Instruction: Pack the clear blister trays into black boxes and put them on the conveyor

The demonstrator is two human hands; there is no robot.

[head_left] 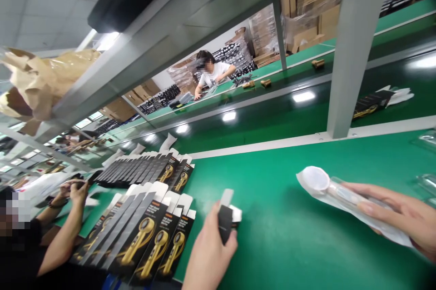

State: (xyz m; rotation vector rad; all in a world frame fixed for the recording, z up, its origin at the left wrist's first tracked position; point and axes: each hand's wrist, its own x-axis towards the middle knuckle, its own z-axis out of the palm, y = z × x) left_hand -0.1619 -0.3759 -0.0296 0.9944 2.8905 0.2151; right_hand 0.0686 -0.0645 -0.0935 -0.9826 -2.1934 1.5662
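Note:
My left hand (pixel 208 253) grips a flat black carton (pixel 226 217) with white end flaps, held upright near the table's front edge. Just to its left lie two fanned rows of black cartons (pixel 146 231) printed with a gold handheld device. My right hand (pixel 402 217) holds a white round-headed device sealed in a clear plastic bag (pixel 327 187), its head pointing left, slightly above the green table (pixel 272 181).
A grey post (pixel 354 49) stands on the table's far rail. Beyond it runs a dark green conveyor belt (pixel 272 117) carrying a black carton with white bags (pixel 381 99). A co-worker's arms (pixel 64 222) work at the left. Another person (pixel 211 74) sits across the line.

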